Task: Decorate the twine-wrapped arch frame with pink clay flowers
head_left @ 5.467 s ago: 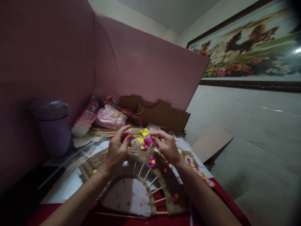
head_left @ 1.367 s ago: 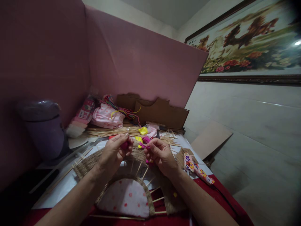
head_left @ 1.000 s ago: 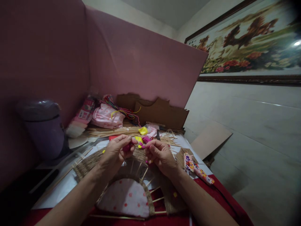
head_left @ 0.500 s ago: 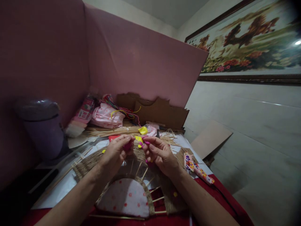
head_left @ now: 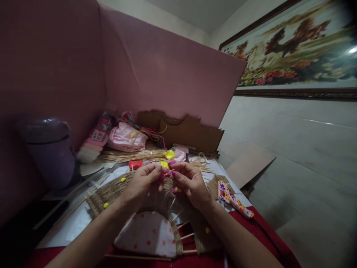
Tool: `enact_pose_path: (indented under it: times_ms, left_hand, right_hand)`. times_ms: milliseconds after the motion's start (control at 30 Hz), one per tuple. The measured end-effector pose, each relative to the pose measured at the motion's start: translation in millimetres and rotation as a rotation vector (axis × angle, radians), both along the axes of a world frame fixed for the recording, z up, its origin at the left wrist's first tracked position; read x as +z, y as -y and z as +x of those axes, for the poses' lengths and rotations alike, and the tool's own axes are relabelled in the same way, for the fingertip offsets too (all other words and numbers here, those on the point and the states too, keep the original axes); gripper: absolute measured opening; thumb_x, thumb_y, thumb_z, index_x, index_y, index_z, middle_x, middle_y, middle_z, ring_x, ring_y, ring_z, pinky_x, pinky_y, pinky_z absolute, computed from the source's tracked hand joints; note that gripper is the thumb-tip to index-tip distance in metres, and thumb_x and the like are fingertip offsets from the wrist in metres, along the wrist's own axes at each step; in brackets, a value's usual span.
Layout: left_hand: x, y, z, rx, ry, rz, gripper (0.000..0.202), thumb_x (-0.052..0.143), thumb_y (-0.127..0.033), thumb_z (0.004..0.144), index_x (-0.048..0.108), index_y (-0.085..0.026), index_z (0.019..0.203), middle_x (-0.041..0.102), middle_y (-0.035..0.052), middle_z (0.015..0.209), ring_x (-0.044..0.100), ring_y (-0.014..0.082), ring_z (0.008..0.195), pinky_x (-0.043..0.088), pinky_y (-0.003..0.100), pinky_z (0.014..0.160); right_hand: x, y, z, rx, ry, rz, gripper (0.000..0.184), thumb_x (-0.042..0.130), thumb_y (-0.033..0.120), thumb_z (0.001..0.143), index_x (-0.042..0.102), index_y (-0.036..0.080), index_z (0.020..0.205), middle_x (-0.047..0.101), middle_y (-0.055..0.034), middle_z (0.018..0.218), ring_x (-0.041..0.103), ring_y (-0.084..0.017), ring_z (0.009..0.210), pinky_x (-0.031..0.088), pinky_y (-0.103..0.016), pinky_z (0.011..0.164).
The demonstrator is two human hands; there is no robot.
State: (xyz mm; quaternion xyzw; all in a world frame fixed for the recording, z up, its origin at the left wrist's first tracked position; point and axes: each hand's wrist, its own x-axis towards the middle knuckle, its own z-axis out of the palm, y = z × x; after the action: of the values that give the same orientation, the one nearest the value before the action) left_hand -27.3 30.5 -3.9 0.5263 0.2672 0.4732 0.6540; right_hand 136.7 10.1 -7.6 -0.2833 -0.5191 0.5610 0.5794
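A half-round woven straw piece with wooden spokes and a dotted pink fabric centre lies in front of me. Small yellow dots sit on its weave. My left hand and my right hand meet over its top arc, fingertips pinched together on a small magenta and yellow bit. Both hands are closed in a pinch. What exactly lies between the fingers is mostly hidden.
A bundle of thin sticks, a pink pouch, cardboard pieces and a yellow scrap lie behind. A purple lidded bin stands at left. A flowered tool rests at right. Pink panels wall off the back.
My hands drew together: the left moved right until its fingertips met the right hand's over the arc. A red piece behind the left hand came into sight.
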Motion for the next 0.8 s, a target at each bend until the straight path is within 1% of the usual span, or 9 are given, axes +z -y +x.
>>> enact_pose_path:
  times_ms: [100, 233, 367, 467, 567, 633, 667, 733, 800]
  left_hand:
    - [1.7, 2.7, 0.5, 0.032, -0.064, 0.061, 0.025, 0.067, -0.037, 0.074, 0.067, -0.014, 0.083, 0.058, -0.0004, 0.064, 0.047, 0.0065, 0.052, 0.034, 0.018, 0.048]
    - [5.8, 5.3, 1.9, 0.089, -0.154, 0.149, 0.023, 0.068, -0.037, 0.072, 0.068, -0.015, 0.079, 0.056, -0.0015, 0.061, 0.042, 0.0066, 0.051, 0.032, 0.019, 0.048]
    - [4.9, 3.6, 2.4, 0.135, -0.210, 0.284, 0.018, 0.070, -0.031, 0.069, 0.069, -0.015, 0.078, 0.063, 0.0018, 0.071, 0.050, 0.0107, 0.061, 0.038, 0.022, 0.056]
    - [4.6, 3.7, 3.2, 0.180, -0.221, 0.352, 0.013, 0.068, -0.027, 0.069, 0.069, -0.015, 0.075, 0.064, 0.0033, 0.073, 0.054, 0.0132, 0.066, 0.041, 0.024, 0.061]
    - [7.6, 6.8, 5.5, 0.233, -0.236, 0.379, 0.008, 0.069, -0.022, 0.067, 0.070, -0.015, 0.070, 0.064, 0.0032, 0.068, 0.053, 0.0131, 0.064, 0.040, 0.023, 0.059]
    - [9.5, 8.5, 6.8, 0.242, -0.223, 0.348, 0.007, 0.072, -0.020, 0.063, 0.069, -0.015, 0.066, 0.062, 0.0022, 0.063, 0.051, 0.0118, 0.059, 0.038, 0.021, 0.055]
    - [10.0, 8.6, 6.9, 0.236, -0.200, 0.302, 0.008, 0.073, -0.020, 0.062, 0.068, -0.014, 0.064, 0.060, 0.0012, 0.060, 0.049, 0.0106, 0.056, 0.037, 0.020, 0.052]
    - [10.1, 7.2, 6.0, 0.211, -0.133, 0.166, 0.013, 0.072, -0.025, 0.063, 0.065, -0.014, 0.063, 0.055, -0.0014, 0.053, 0.043, 0.0079, 0.046, 0.031, 0.019, 0.044]
    - [10.4, 4.7, 3.8, 0.205, -0.050, 0.032, 0.016, 0.070, -0.029, 0.064, 0.064, -0.014, 0.065, 0.051, -0.0031, 0.049, 0.038, 0.0061, 0.041, 0.027, 0.018, 0.040]
  right_hand:
    - [-0.9, 0.7, -0.4, -0.062, 0.070, 0.053, 0.016, 0.073, 0.028, 0.073, 0.066, 0.018, 0.084, 0.060, 0.0033, 0.065, 0.051, -0.006, 0.050, 0.046, -0.018, 0.048]
    - [-1.6, 1.5, -1.6, -0.113, 0.139, 0.100, 0.016, 0.073, 0.028, 0.071, 0.066, 0.018, 0.080, 0.054, 0.0056, 0.056, 0.046, -0.005, 0.043, 0.040, -0.017, 0.042]
    - [-1.7, 2.3, -3.6, -0.147, 0.178, 0.126, 0.016, 0.073, 0.030, 0.071, 0.066, 0.017, 0.077, 0.051, 0.0068, 0.052, 0.041, -0.004, 0.039, 0.034, -0.017, 0.037]
    - [-1.4, 3.1, -4.4, -0.163, 0.207, 0.122, 0.016, 0.072, 0.030, 0.071, 0.066, 0.018, 0.078, 0.051, 0.0066, 0.052, 0.042, -0.005, 0.039, 0.035, -0.017, 0.039]
    - [-1.3, 3.9, -4.2, -0.164, 0.232, 0.115, 0.015, 0.071, 0.030, 0.073, 0.066, 0.018, 0.079, 0.054, 0.0053, 0.053, 0.047, -0.006, 0.042, 0.036, -0.018, 0.041]
    - [-1.1, 4.1, -3.6, -0.134, 0.209, 0.092, 0.015, 0.071, 0.030, 0.073, 0.065, 0.018, 0.080, 0.055, 0.0046, 0.053, 0.048, -0.007, 0.043, 0.037, -0.018, 0.042]
    - [-0.9, 4.0, -3.1, -0.107, 0.179, 0.078, 0.015, 0.072, 0.030, 0.073, 0.065, 0.018, 0.079, 0.056, 0.0043, 0.054, 0.049, -0.007, 0.044, 0.038, -0.018, 0.043]
    - [0.1, 3.5, -1.9, -0.053, 0.085, 0.054, 0.015, 0.072, 0.030, 0.073, 0.064, 0.018, 0.079, 0.058, 0.0038, 0.058, 0.050, -0.007, 0.046, 0.041, -0.019, 0.045]
    - [1.8, 2.8, -0.7, -0.021, -0.009, 0.036, 0.016, 0.073, 0.030, 0.072, 0.064, 0.018, 0.079, 0.059, 0.0031, 0.062, 0.051, -0.007, 0.049, 0.043, -0.019, 0.046]
